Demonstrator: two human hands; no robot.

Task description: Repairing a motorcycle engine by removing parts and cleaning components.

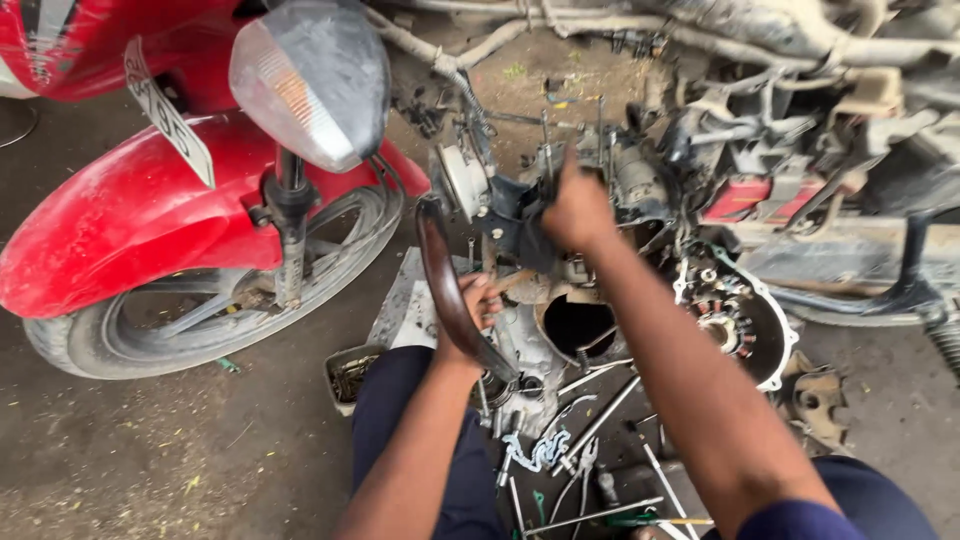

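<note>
The left hand [478, 305] closes its grip on a dark curved lever [450, 290] — beside the grey engine casing [560, 320]. The right hand [577, 212] clutches a dark cloth [520, 228] against the stripped engine [620, 180].

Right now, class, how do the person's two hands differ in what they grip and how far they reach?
The left hand grips a curved brown lever; the right hand clutches a dark rag. The left hand stays low and near; the right hand reaches farther, up against the engine. Both are bare and closed.
</note>
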